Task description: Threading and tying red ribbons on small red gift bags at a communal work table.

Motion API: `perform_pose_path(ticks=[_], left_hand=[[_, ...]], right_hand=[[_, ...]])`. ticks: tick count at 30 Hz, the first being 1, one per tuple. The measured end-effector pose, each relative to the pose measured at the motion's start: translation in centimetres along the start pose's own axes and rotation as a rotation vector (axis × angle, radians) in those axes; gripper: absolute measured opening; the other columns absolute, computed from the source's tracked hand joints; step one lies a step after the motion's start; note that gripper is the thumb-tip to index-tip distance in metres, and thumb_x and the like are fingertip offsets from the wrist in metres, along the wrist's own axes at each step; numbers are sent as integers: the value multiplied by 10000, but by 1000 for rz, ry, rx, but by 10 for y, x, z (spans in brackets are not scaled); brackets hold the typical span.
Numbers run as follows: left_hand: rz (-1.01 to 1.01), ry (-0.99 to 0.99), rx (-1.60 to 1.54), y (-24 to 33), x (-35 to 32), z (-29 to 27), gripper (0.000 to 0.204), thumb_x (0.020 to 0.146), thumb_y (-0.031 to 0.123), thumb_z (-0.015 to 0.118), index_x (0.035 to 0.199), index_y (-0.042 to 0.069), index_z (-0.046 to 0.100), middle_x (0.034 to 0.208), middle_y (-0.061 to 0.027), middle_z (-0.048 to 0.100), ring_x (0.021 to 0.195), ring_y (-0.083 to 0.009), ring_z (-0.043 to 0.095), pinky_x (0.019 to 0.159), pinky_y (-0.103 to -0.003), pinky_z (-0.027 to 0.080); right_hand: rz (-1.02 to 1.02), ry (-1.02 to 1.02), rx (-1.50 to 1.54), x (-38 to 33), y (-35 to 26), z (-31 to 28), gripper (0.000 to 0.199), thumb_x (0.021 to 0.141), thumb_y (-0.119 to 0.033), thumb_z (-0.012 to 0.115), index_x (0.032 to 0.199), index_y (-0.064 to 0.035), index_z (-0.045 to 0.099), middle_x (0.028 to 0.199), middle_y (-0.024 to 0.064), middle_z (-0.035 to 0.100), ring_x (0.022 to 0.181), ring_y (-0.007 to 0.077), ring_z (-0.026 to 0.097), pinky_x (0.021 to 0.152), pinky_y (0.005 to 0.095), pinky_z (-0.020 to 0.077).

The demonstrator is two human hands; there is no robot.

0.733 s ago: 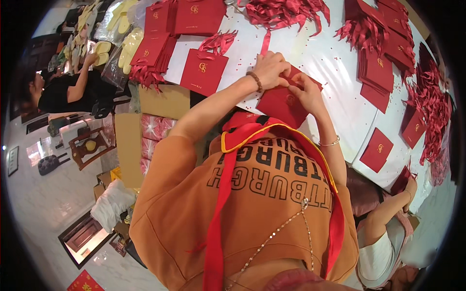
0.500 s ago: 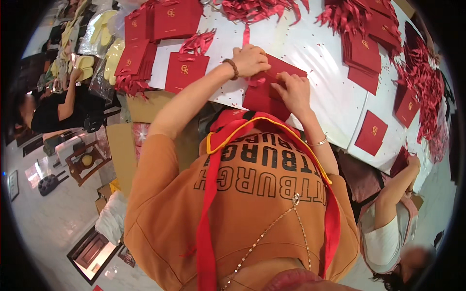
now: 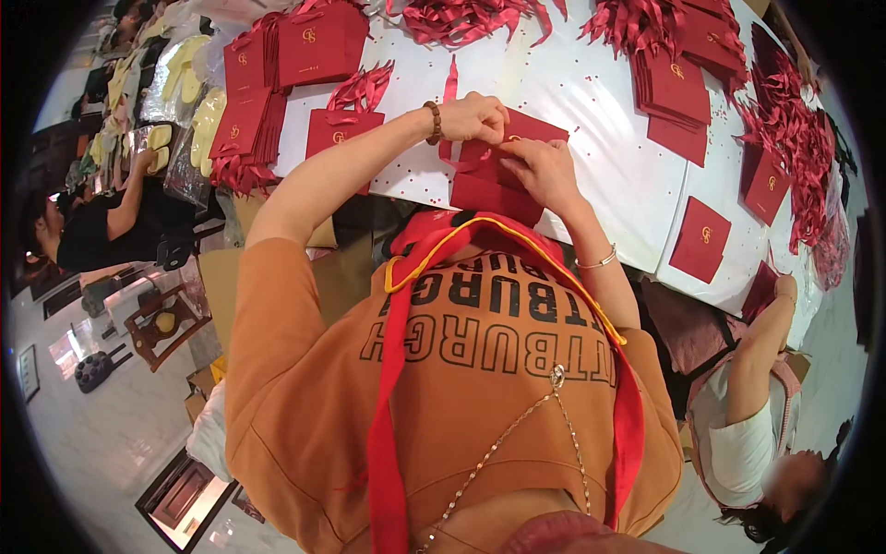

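Note:
A dark red paper bag (image 3: 494, 197) lies folded flat at the table's near edge, another red bag (image 3: 537, 126) directly beyond it under my fingers. My left hand (image 3: 472, 118), with a beaded bracelet, is closed over the bags' upper left part. It pinches a red satin ribbon (image 3: 450, 85), whose strip runs away from me and whose loop hangs over the near bag. Close against it, my right hand (image 3: 544, 173) has thumb and fingers pressed together at the bag's middle. Whatever lies between those right fingertips is too small to make out.
Stacks of red bags (image 3: 323, 44) stand at the far left, more bags (image 3: 672, 88) at the right. Ribbon heaps (image 3: 461, 18) lie at the back. At the right edge a co-worker's hand (image 3: 784, 288) holds a bag. Small red bits dot the white tabletop (image 3: 618, 198).
My right fingers have closed and come nearer to my left hand. The view has shifted slightly, so the table's things appear a little further left.

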State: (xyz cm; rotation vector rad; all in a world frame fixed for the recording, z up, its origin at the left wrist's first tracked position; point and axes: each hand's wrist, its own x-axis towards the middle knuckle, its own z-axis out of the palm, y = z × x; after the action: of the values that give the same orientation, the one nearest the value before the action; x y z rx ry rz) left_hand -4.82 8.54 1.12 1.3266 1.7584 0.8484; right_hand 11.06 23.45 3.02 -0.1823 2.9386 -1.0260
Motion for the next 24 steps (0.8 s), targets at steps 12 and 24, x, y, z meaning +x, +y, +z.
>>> perform_pose_path(ticks=[12, 24], left_hand=[[-858, 720, 421, -34, -11, -17, 478, 798, 493, 544, 873, 32, 647, 836, -157, 660, 829, -335, 635, 712, -439, 480], [-521, 828, 223, -48, -16, -5, 120, 794, 110, 530, 847, 4, 551, 755, -137, 629, 645, -265, 620, 597, -363, 502]], right_hand=[[22, 24, 65, 12, 14, 12, 198, 823, -226, 592, 983, -118, 638, 938, 49, 657, 844, 226, 614, 713, 383, 392], [113, -1, 92, 17, 22, 18, 285, 816, -281, 610, 1037, -102, 625, 901, 85, 667, 825, 266, 622, 743, 379, 424]])
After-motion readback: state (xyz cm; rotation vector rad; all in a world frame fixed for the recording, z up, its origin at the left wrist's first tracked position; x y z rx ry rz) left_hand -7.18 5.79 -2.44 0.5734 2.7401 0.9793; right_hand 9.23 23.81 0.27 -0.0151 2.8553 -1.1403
